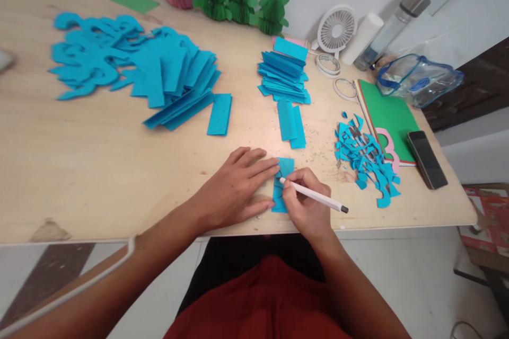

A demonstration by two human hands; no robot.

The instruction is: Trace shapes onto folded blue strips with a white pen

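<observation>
A small blue paper strip lies near the table's front edge, with dark curved pen lines on it. My left hand lies flat with fingers spread, its fingertips touching the strip's left side. My right hand grips a white pen, its tip down at the strip. Just beyond are two folded blue strips and a stack of blue folded paper. One more folded blue piece rests to the left, beside a large heap of blue pieces.
Blue paper scraps lie at right, near a green folder, a pink cutout and a phone. Along the wall stand green paper ornaments, a small fan, a bottle and a clear pouch. Tape rolls sit nearby.
</observation>
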